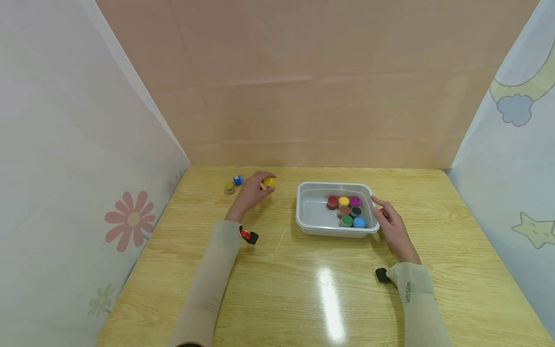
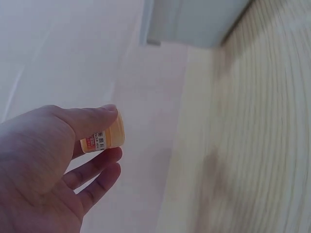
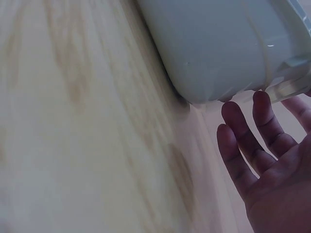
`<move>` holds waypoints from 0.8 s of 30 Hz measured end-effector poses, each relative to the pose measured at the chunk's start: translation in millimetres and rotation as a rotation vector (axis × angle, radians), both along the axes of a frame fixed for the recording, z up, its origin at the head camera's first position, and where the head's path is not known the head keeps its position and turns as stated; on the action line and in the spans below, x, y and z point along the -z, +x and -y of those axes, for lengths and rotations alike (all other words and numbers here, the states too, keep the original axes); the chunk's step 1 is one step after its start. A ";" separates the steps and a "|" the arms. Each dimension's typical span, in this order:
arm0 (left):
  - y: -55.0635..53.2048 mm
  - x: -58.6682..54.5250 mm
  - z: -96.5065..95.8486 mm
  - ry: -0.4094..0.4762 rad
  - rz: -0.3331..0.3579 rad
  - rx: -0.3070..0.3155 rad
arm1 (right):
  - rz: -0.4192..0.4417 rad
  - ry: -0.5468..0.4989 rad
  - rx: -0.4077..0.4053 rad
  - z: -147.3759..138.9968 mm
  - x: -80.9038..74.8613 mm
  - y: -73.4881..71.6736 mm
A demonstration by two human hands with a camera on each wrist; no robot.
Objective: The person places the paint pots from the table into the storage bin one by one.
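Observation:
My left hand [image 1: 253, 191] pinches a small pot of paint with a yellow-orange lid [image 1: 269, 182] between thumb and fingers. In the left wrist view, the printed label of this paint pot [image 2: 99, 141] shows below the thumb. My right hand [image 1: 392, 229] touches the right end of a white plastic tub [image 1: 318, 231]. Seen from the right wrist, loosely bent fingers [image 3: 265, 114] meet the tub's outer wall just under the rim. Inside the tub, towards its right side, sit several paint pots [image 1: 347, 220] in red, yellow, purple, brown, black, green and blue.
Left of my left hand stand another yellow-lidded pot [image 1: 229, 188] and a small blue pot [image 1: 238, 180], close together near the table's back edge. The wooden table [image 1: 282, 289] meets a plain backdrop [image 1: 321, 120] behind, with printed sheets at both sides.

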State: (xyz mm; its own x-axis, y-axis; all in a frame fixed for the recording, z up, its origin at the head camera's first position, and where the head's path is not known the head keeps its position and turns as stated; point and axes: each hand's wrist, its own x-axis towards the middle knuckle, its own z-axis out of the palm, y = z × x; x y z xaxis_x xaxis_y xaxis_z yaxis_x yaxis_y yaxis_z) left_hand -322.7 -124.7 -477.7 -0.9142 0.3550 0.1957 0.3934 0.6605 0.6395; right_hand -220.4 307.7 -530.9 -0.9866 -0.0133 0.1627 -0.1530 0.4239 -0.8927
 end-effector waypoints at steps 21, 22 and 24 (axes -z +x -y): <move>21.6 -20.3 -60.8 0.106 -0.044 0.191 | 0.022 -0.001 0.000 1.0 -3.0 1.6; 22.4 -20.5 -63.9 0.114 -0.044 0.201 | 0.020 -0.002 -0.002 0.8 -3.0 1.4; 23.8 -20.7 -70.0 0.128 -0.038 0.219 | 0.018 -0.002 -0.004 0.4 -3.0 1.2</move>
State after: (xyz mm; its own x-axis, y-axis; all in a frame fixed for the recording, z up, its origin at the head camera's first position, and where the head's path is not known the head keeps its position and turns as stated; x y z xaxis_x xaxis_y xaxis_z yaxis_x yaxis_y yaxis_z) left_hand -298.8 -54.7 -457.0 -0.8092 0.5141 0.2844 0.5435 0.4711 0.6947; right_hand -219.2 307.2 -527.9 -0.9892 -0.0169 0.1454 -0.1389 0.4214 -0.8962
